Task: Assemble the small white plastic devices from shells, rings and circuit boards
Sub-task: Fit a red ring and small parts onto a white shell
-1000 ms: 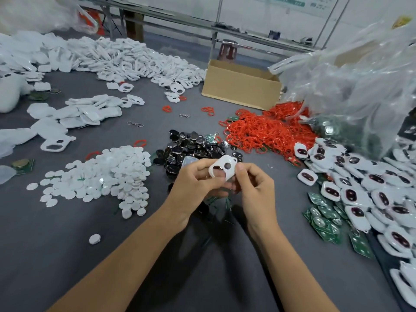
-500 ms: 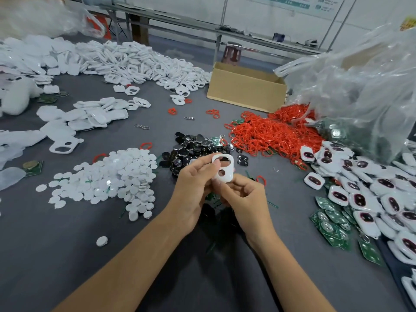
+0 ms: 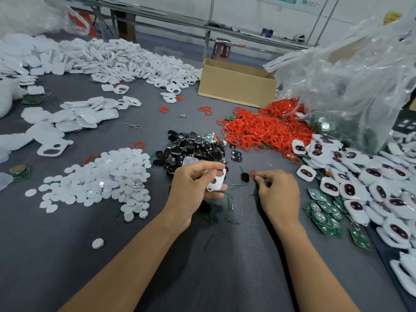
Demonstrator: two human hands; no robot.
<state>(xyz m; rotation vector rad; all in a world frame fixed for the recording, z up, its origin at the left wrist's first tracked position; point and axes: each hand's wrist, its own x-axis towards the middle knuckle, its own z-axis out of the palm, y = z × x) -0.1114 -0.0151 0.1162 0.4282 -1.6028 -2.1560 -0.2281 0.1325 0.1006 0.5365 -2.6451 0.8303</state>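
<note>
Shell (image 3: 217,182): likely light, rigid, slippery plastic, gripped by its edges in the curled left hand (image 3: 192,188). Red ring (image 3: 253,173), probably soft and springy, is pinched by the right hand (image 3: 278,194), just beside the shell; grip rims only.

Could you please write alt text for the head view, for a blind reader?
The left hand grips a white shell and the right hand pinches a red ring over a grey table, between piles of white discs and circuit boards.
</note>
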